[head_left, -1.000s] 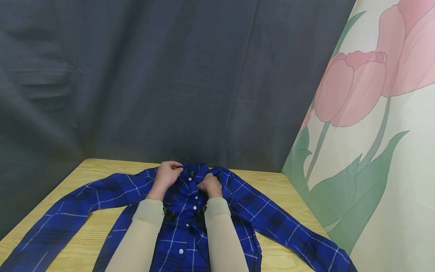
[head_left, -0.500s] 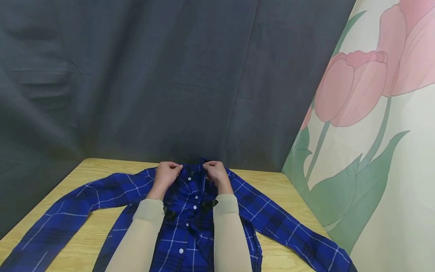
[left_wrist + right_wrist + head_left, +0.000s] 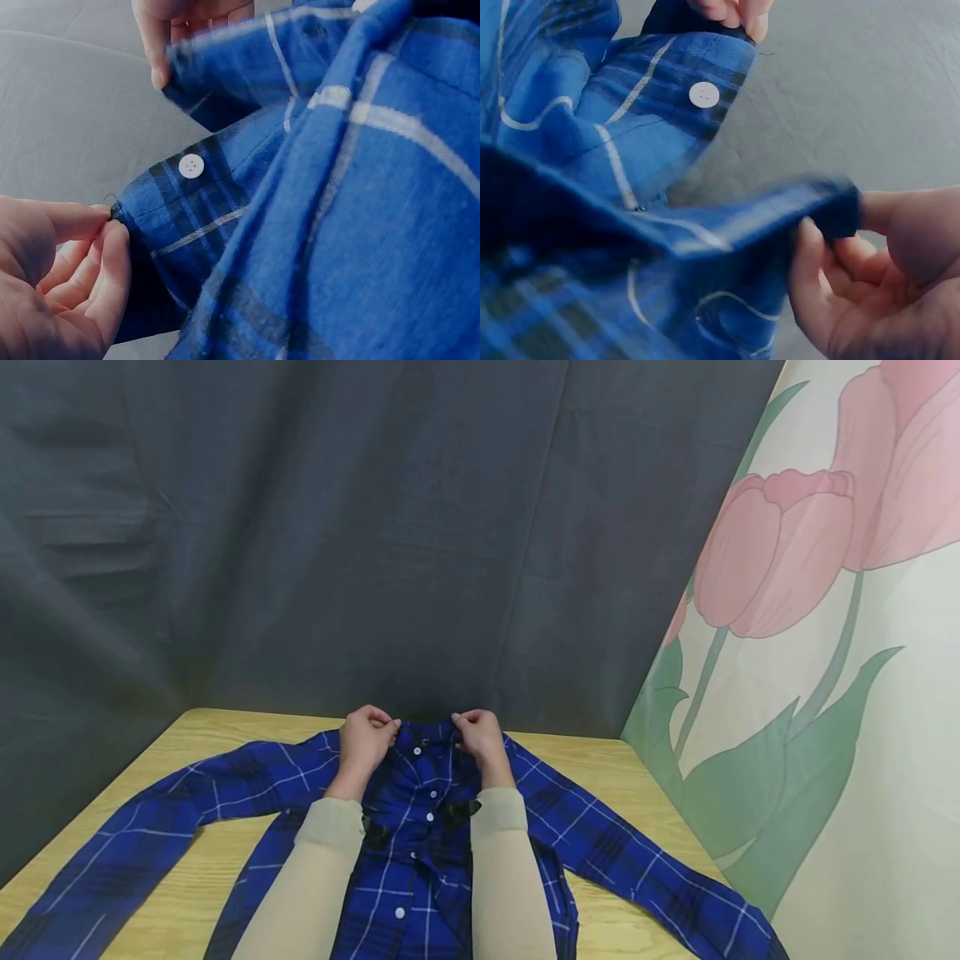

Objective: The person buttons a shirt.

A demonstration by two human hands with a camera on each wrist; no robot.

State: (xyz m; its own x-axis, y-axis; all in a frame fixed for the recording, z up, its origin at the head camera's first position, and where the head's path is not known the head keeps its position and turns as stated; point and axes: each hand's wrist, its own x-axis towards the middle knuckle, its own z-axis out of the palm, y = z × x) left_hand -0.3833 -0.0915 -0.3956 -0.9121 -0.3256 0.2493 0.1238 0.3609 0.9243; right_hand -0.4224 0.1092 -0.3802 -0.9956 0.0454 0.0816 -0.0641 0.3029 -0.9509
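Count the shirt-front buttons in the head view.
5 visible: top button near the collar, then, going down, second button, third button, fourth button and lowest button; some may be hidden.

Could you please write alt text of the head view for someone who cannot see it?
A person's left hand and right hand pinch opposite sides of the collar of a blue plaid shirt, which lies front up on a wood-grain table, sleeves spread outward. Behind hangs dark cloth; pink tulips decorate the wall at right.
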